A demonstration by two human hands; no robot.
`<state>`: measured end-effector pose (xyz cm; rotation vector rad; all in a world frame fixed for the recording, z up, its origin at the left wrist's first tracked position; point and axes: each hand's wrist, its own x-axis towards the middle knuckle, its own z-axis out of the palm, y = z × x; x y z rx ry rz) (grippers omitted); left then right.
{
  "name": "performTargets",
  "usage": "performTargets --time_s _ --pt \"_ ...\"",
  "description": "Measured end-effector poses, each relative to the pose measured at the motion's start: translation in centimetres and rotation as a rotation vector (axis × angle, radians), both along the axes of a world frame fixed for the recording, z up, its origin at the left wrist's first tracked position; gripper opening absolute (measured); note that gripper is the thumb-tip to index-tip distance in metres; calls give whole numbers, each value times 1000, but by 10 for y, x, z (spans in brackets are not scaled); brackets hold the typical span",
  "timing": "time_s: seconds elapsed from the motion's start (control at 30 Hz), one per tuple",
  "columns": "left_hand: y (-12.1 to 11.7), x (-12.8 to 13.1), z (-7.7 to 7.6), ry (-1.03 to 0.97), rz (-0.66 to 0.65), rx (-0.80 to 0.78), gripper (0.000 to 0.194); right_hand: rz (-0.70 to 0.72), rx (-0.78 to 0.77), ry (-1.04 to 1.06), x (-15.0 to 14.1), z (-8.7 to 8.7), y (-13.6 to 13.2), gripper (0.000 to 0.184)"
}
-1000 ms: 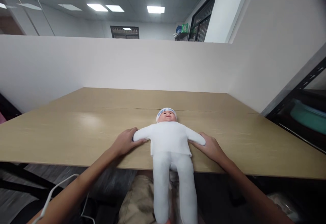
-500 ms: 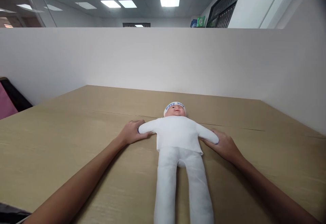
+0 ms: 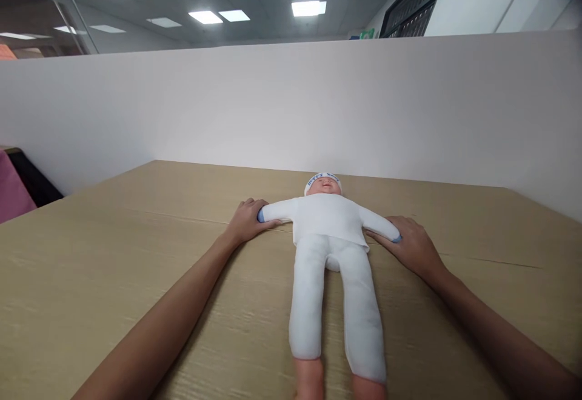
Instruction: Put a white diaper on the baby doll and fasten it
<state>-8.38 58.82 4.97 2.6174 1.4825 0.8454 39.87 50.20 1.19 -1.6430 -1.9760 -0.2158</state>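
A baby doll in a white long-sleeved top and white trousers lies on its back, arms spread and head away from me. Its white hat carries blue lettering. My left hand is closed around the end of the doll's arm on the left, thumb beneath the sleeve. On the other side, my right hand grips the opposite arm's end in the same way. A bit of blue shows at each sleeve end. Bare lower legs stick out of the trousers, and the feet are cut off by the frame.
The doll rests on a brown cardboard-like tabletop with a seam across it. A white partition stands behind and along the right. Something pink and black is at the far left edge.
The doll and both hands sit slightly farther up and right in view, which has also shifted. The doll's bare lower legs and more blue at its sleeve ends now show. Both grips stay.
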Motion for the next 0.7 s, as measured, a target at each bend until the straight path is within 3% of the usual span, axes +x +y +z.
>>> performTargets --time_s 0.3,0.47,0.7 --pt "-12 -14 -3 -29 0 -33 63 -26 17 58 21 -23 8 76" --pt "-21 -24 -6 -68 -13 -42 58 -64 47 61 31 -34 -8 86" --pt "-29 -29 -2 -98 1 -53 57 -96 104 92 37 -30 -36 60"
